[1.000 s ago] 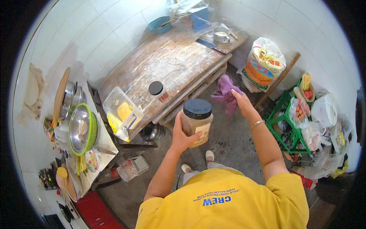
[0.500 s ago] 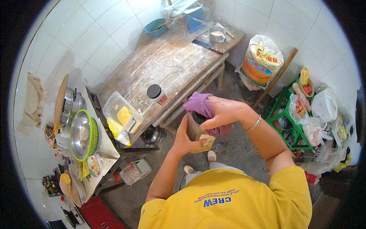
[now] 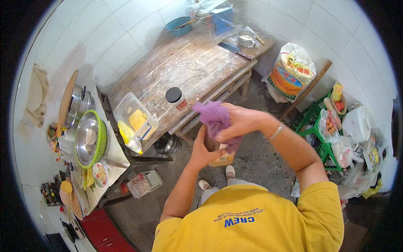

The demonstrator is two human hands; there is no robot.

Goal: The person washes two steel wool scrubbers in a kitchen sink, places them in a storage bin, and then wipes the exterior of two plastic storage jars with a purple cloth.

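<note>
My left hand (image 3: 203,152) is wrapped round a jar (image 3: 225,158) with a pale label, held up above the floor in front of my body. A purple cloth (image 3: 213,116) is gripped in my right hand (image 3: 241,122), which wears a bangle at the wrist. The cloth lies over the jar's top and hides its dark upper end. Beyond my hands, a second jar (image 3: 180,106) with a black lid (image 3: 173,95) stands upright near the front edge of the floury wooden table (image 3: 168,71).
Left of that jar sits a clear plastic tub (image 3: 125,110) with yellow contents. A knife (image 3: 235,50) and metal cup (image 3: 246,38) lie at the table's far right. A large flour sack (image 3: 289,77), wooden pole (image 3: 310,86) and green crate (image 3: 325,151) stand rightward. A steel bowl (image 3: 82,145) is at left.
The cloth and my right hand have shifted slightly left over the jar's top, covering the dark end that showed before. The whole view has tilted a little.
</note>
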